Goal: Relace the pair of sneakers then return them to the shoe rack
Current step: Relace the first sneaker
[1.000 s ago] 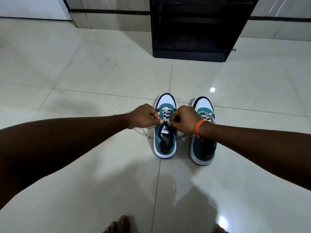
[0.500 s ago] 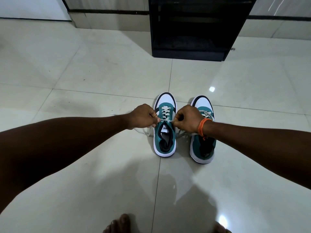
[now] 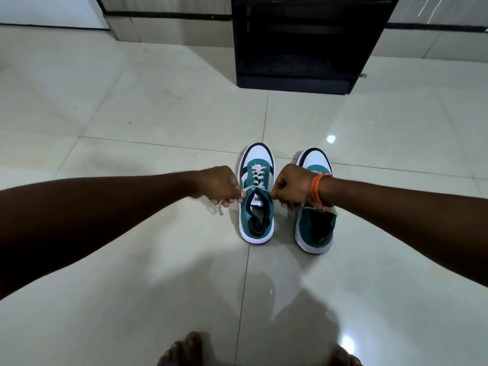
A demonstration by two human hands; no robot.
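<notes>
**Snugging the top row on the left sneaker**

Both fists are closed, each pinching one end of the lace on the left sneaker. Your left hand has its end nipped between thumb and fingertips, with the spare tail hanging out below the fist toward the floor. Your right hand, the one with the orange band, grips the other end just off the top eyelet. The lace runs taut and nearly level between them, right across the tongue.

Looks like you're cinching the last crossing, so pull evenly, outward and slightly back toward you. If one hand wins, the ends come out unequal and the bow will be lopsided. Keep the pinch close to the eyelets; that gives control and stops the shoe skating on that glossy tile. It's light and nothing is pinning it down, so a hard tug could drag it sideways.

Watch the right sneaker just beside it. Your right wrist hangs over its laces, which look loose; how far they're threaded I can't tell, so check them before you lift the pair.

Ahead, against the wall, the rack stands well apart from both shoes, dark inside, with its lowest shelf apparently free.
</notes>
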